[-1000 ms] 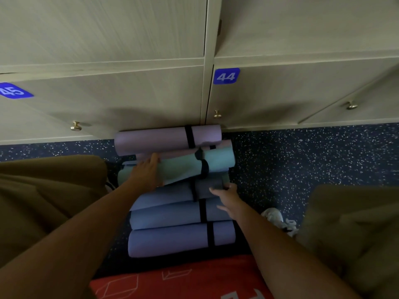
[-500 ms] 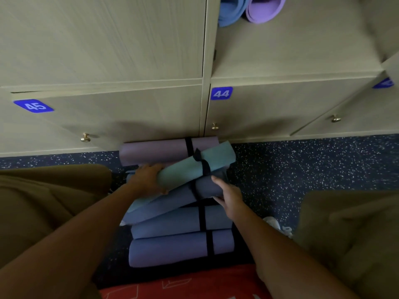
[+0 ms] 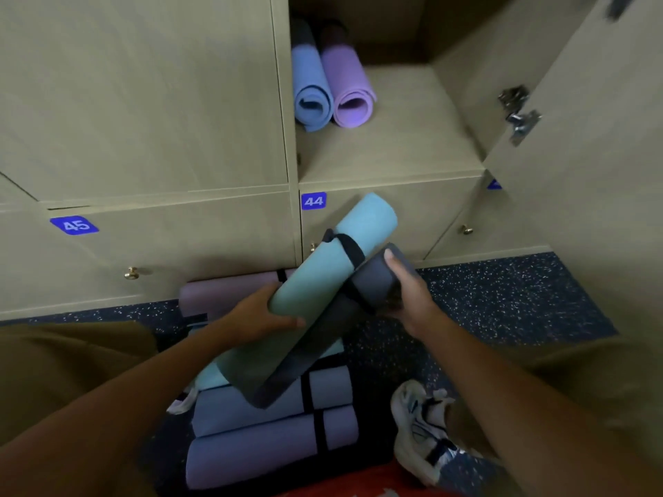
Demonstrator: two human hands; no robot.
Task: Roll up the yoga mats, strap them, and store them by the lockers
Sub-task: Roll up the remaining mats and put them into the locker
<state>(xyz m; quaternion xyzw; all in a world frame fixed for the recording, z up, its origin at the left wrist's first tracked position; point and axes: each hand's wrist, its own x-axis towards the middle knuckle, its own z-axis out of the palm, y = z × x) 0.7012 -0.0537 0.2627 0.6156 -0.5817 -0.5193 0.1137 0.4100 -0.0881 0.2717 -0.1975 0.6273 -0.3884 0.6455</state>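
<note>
- Nearest, bottom edge: a strip of red mat (image 3: pixel 358 486) with part of a white mark on it; unreadable.
- Pale sneaker (image 3: pixel 419 428) with dark straps on the speckled dark floor (image 3: pixel 502 310), right of the stack. Tan-clad knees at both sides of frame.
- Floor stack: two blue-violet rolled mats (image 3: pixel 258 450) lying flat, one just behind the other, a black strap (image 3: pixel 320 430) round each near the right end. More rolls lie under the raised pair; the count there is hidden.
- Left hand (image 3: pixel 262 313) curled under and round the teal mat (image 3: pixel 315 292), gripping it mid-length. The roll is tilted, far end up toward the locker fronts, black strap near that end.
- Right hand (image 3: pixel 405 292) closed round the upper end of the dark grey mat (image 3: pixel 323 338), thumb on top. This roll lies tilted alongside the teal one, touching it; its low end rests on the stack.
- Behind them, one mauve mat (image 3: pixel 229 292) on the floor against the locker base, partly blocked by the teal roll.
- Lockers (image 3: pixel 143 120): blue tags read "45" (image 3: pixel 74 225) and "44" (image 3: pixel 313 201). Three brass knobs visible.
- Farthest: open compartment above 44, door (image 3: pixel 574 156) swung right, hinge showing. Inside, two rolls side by side, ends facing out: light blue mat (image 3: pixel 311 98) on the left, lilac mat (image 3: pixel 349 98) touching it.
</note>
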